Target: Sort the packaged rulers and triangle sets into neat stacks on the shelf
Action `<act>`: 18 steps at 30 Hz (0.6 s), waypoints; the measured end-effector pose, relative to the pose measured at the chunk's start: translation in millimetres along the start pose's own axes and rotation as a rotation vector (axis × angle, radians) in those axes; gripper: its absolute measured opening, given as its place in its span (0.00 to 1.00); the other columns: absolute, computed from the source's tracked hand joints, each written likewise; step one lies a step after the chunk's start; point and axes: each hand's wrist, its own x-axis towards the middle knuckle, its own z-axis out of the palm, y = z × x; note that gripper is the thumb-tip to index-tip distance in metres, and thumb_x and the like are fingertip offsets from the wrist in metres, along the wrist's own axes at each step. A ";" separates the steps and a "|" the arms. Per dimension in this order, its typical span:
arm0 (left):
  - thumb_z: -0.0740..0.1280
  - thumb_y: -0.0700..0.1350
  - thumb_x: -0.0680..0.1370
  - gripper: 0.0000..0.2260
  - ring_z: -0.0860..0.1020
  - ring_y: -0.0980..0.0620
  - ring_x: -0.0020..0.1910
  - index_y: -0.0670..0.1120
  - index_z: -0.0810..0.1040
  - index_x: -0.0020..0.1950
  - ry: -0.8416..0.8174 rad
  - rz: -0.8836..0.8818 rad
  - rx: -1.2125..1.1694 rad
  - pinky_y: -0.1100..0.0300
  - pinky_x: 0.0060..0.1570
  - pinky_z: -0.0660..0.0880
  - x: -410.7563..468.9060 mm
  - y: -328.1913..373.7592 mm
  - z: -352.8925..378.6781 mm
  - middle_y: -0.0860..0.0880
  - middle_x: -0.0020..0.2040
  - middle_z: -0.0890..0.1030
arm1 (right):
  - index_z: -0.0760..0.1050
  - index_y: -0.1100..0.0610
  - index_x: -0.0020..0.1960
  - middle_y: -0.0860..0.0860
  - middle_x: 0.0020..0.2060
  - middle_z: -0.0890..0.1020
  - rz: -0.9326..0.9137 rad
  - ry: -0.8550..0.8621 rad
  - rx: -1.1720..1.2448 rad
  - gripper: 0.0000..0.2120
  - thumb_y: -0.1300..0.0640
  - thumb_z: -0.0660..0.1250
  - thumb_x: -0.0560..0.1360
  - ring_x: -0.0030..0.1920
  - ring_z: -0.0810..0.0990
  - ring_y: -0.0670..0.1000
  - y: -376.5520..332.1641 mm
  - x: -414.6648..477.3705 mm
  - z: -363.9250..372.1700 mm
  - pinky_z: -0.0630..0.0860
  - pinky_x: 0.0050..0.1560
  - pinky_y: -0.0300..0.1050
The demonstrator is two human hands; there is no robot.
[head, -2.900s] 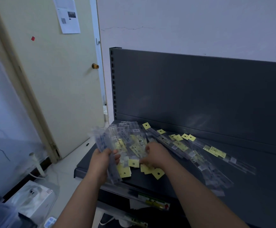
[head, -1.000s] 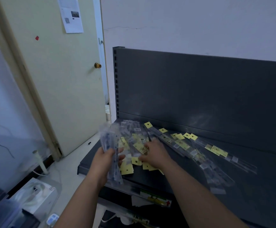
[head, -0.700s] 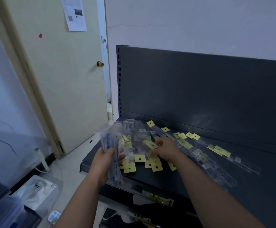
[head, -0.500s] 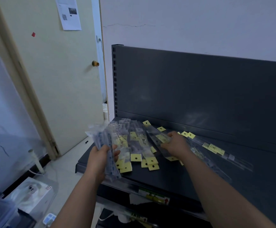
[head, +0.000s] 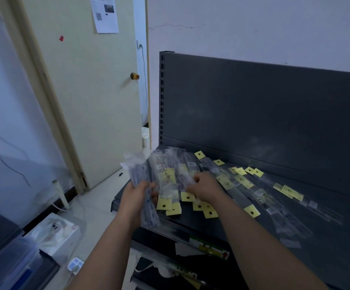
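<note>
Ruler bundle [head: 138, 173] stands gripped in left hand [head: 136, 198]; right hand [head: 206, 188] pinches neighbouring packet [head: 182, 177].

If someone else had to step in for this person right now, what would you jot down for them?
Left hand: grips a gathered bundle of packets over the front left corner of the shelf.
Right hand: fingers curled on one clear packet at the left of the loose pile, apparently pinching it.
Pile: packets with yellow header cards fanned across the shelf, long ones trailing right.
Done: only the bundle in hand is gathered.
Left: no neat stacks on the shelf yet; most packets need sorting.
</note>
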 end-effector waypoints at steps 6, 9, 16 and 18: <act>0.59 0.44 0.82 0.12 0.75 0.49 0.33 0.36 0.76 0.55 -0.001 0.033 0.021 0.58 0.33 0.74 5.2 -0.3 -0.3 0.42 0.39 0.77 | 0.77 0.62 0.46 0.57 0.35 0.80 0.019 -0.016 0.606 0.03 0.63 0.66 0.77 0.30 0.78 0.48 10.9 -11.2 -41.1 0.74 0.30 0.40; 0.60 0.51 0.82 0.19 0.76 0.48 0.35 0.34 0.76 0.57 -0.027 0.029 -0.009 0.56 0.36 0.75 12.1 0.3 -1.5 0.42 0.39 0.79 | 0.78 0.65 0.51 0.53 0.33 0.79 -0.016 -0.182 0.629 0.07 0.62 0.68 0.76 0.30 0.76 0.47 15.2 -22.0 -72.7 0.74 0.32 0.39; 0.61 0.65 0.76 0.29 0.77 0.46 0.34 0.40 0.80 0.57 -0.268 -0.111 0.149 0.54 0.38 0.75 9.7 4.4 1.2 0.41 0.42 0.83 | 0.79 0.63 0.54 0.52 0.31 0.79 0.035 -0.393 0.277 0.10 0.63 0.71 0.73 0.30 0.74 0.46 20.6 -26.3 -93.5 0.71 0.33 0.40; 0.62 0.58 0.79 0.23 0.77 0.45 0.33 0.39 0.77 0.59 -0.300 -0.153 0.147 0.54 0.37 0.73 6.1 7.5 0.2 0.41 0.39 0.83 | 0.77 0.60 0.54 0.53 0.34 0.79 0.053 -0.297 0.311 0.13 0.66 0.73 0.70 0.30 0.75 0.47 23.1 -22.4 -95.2 0.71 0.32 0.39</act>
